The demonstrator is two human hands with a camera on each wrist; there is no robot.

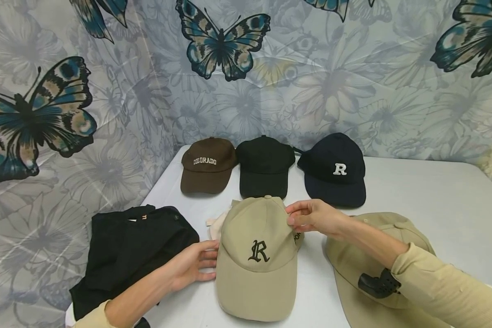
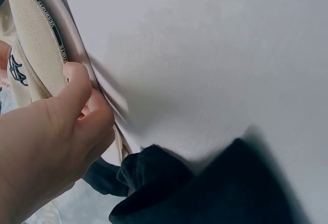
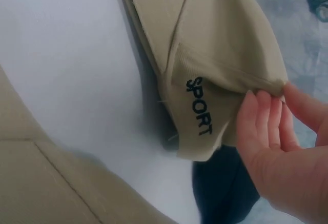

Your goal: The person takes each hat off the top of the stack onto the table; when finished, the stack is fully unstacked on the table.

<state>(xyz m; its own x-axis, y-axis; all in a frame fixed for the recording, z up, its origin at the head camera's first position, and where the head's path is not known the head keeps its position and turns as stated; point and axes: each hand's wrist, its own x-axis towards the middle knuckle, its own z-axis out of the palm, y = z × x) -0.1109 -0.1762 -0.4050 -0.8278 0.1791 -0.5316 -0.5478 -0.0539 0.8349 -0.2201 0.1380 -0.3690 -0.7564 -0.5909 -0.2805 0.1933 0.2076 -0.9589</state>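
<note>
At bench centre, near edge, sits the khaki cap [image 1: 256, 255] with the black R, brim toward me at 6 o'clock. My left hand [image 1: 192, 266] grips its side at 9 o'clock, thumb curled over the rim per the left wrist view; my right hand [image 1: 311, 216] pinches the crown fabric at 2 o'clock, just above the SPORT lettering [image 3: 199, 106]. Both hands clamped on the same cap, one each side. Judged step: straightening or placing the cap below the back row; next move likely calls for an even two-sided hold so the crown doesn't collapse. Back row at 12 o'clock: brown Colorado cap [image 1: 208, 165], black cap [image 1: 265, 165], navy R cap [image 1: 334, 168], close together, the khaki crown near their brims. Black garment [image 1: 127, 253] just beside my left hand at 9 o'clock; a tan hat [image 1: 366, 266] lies under my right forearm at 3 o'clock. Open white bench [image 1: 434, 196] out at 2 o'clock, well apart from the caps; a cream scrap [image 1: 216, 224] peeks behind the khaki cap at 11 o'clock.
</note>
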